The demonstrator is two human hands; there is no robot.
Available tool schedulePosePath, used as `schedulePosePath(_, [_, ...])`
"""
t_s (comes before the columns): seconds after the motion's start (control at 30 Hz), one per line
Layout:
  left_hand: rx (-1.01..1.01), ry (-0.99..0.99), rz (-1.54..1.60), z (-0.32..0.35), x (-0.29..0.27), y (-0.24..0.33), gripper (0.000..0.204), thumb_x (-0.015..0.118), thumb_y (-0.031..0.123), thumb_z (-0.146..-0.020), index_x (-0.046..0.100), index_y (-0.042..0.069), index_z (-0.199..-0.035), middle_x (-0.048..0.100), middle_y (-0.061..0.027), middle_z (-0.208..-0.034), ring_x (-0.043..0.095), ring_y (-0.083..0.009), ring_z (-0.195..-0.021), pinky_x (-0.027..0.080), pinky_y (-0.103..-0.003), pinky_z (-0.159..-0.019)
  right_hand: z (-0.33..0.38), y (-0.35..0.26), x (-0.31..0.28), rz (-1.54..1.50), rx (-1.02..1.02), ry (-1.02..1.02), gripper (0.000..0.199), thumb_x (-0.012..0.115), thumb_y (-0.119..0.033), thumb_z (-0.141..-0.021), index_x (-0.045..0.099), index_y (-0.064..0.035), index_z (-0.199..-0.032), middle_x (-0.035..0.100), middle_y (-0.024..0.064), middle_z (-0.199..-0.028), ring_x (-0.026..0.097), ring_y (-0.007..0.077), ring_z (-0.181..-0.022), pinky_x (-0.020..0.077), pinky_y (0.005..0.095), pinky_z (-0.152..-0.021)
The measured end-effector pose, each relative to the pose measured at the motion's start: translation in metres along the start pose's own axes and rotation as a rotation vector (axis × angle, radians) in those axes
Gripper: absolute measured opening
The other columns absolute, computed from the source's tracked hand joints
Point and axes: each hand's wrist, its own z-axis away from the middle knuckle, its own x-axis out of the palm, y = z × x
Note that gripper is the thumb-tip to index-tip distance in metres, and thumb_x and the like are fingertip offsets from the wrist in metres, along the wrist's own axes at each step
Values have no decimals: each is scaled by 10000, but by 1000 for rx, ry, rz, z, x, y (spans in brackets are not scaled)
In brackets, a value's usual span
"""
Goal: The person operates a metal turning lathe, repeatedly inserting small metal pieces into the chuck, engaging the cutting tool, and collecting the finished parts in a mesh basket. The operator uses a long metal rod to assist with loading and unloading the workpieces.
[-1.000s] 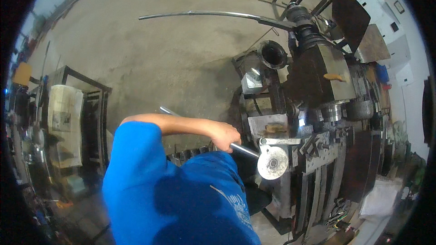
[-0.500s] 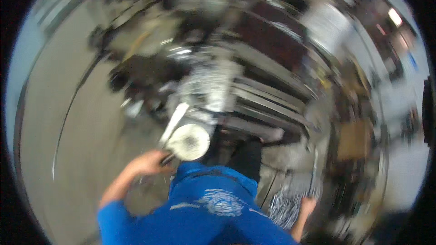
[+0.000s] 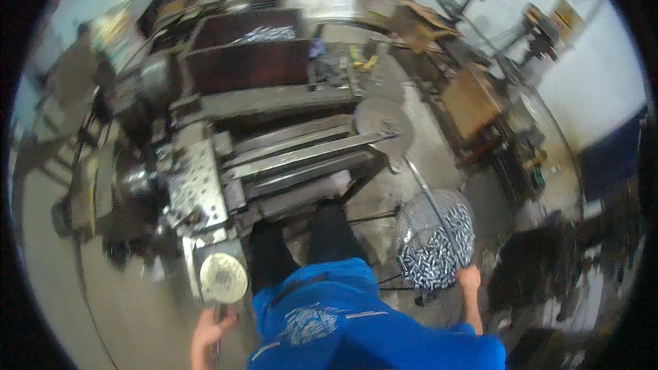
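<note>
At lower left, my left hand [image 3: 214, 329] is closed round a short, thin handle [image 3: 218, 312] just below a round pale-yellow disc [image 3: 223, 278]. Whether the handle is joined to the disc I cannot make out. On the right, my right hand [image 3: 468, 277] wraps the lower end of a long metal lever [image 3: 433, 200]. That lever slants down from beside a grey round plate [image 3: 384, 127] and passes over a round mesh basket [image 3: 417, 216]. Many small shiny metal cylinders [image 3: 428, 260] lie in the basket.
A machine with parallel steel rails [image 3: 301, 154] and a perforated metal block [image 3: 195, 181] stands ahead. Behind it is a dark red bin [image 3: 247, 68] with metal pieces. A brown box [image 3: 471, 103] stands at right, near a pale wall [image 3: 582, 89].
The view has swung round, so the machine and disc appear farther left and the picture is sharper. Both hands stay low, the left by the disc, the right by the basket.
</note>
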Motion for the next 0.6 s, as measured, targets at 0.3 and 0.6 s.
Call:
schedulePosePath(0.3, [8,-188,-143,5,-12,17,187,619,148,-790,640,11,-915,665,-98,-895,621,-180,-831,478,-313,-766,-60,92,63,237,-281,33,408,599,-342,-703,579,3,-921,625,203,-883,602,376,-834,485,450,-730])
schedulePosePath(0.6, [15,-242,58,0,-12,11,317,593,86,-813,560,-38,-1103,658,-108,-925,619,-152,-869,479,-291,-796,-17,43,47,107,-82,202,384,591,-350,-683,602,20,-786,628,214,-909,612,408,-790,492,462,-711])
